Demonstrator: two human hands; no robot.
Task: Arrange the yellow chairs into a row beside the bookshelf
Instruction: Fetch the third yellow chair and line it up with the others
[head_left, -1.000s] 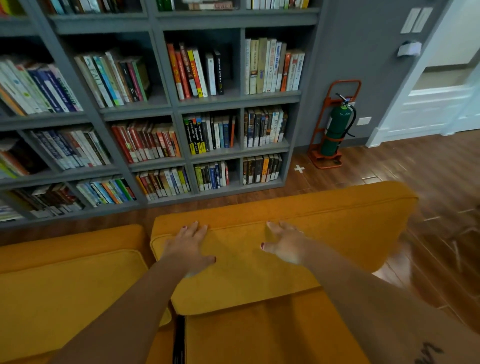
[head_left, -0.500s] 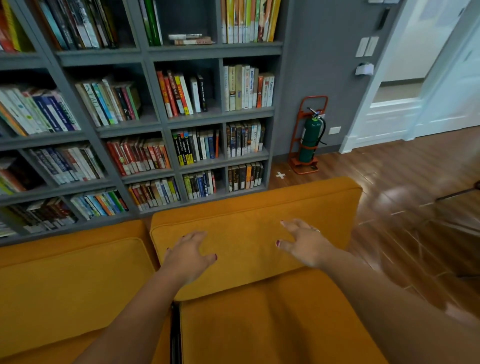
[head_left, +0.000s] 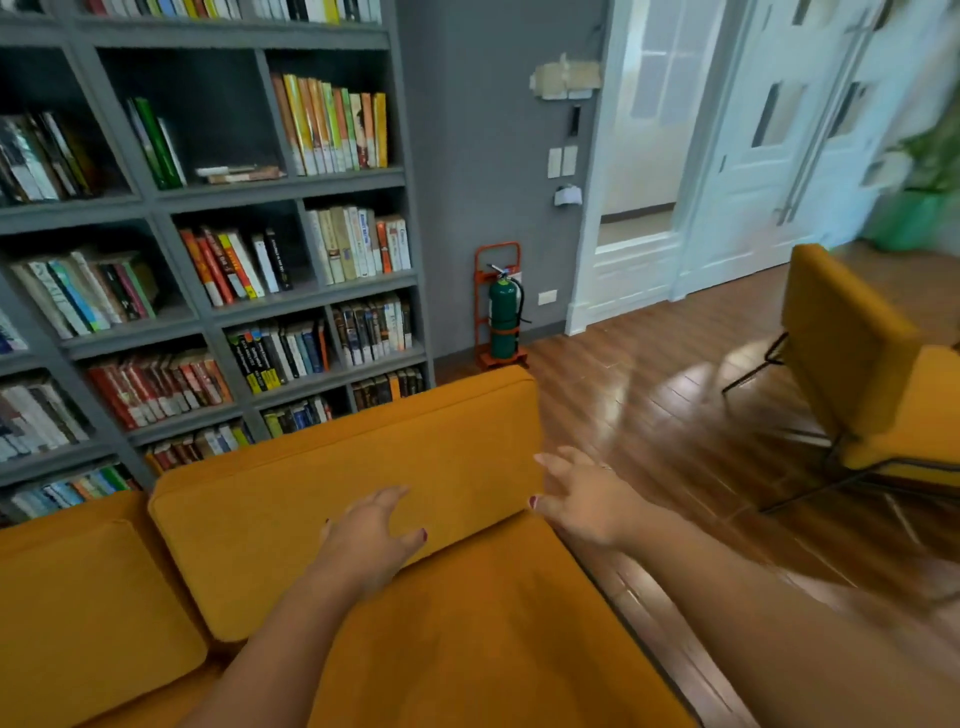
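Head camera shows us two yellow chairs already side by side in front of the bookshelf (head_left: 208, 312). The near chair (head_left: 415, 545) has its back toward the bookshelf, and the second chair (head_left: 78, 597) touches it on the side away from the fire extinguisher (head_left: 503, 317). Our left hand (head_left: 371, 535) hovers over the back cushion of the near chair with its fingers (head_left: 389, 499) spread apart, holding nothing. Our right hand (head_left: 582, 499) is at the cushion's edge nearest the fire extinguisher, fingers also apart and holding nothing; we cannot tell if it touches the cloth. A third chair (head_left: 872, 384) stands alone on the wooden floor (head_left: 649, 415), well apart from the bookshelf and turned a different way from the other two. We think the near chair is set, and the step now is to let it be and go get the third one. For that we would need to walk over, take hold of its back and seat, turn it so its back faces the bookshelf, and put it right beside the near chair. We should mind the fire extinguisher, which stands close to that empty spot.
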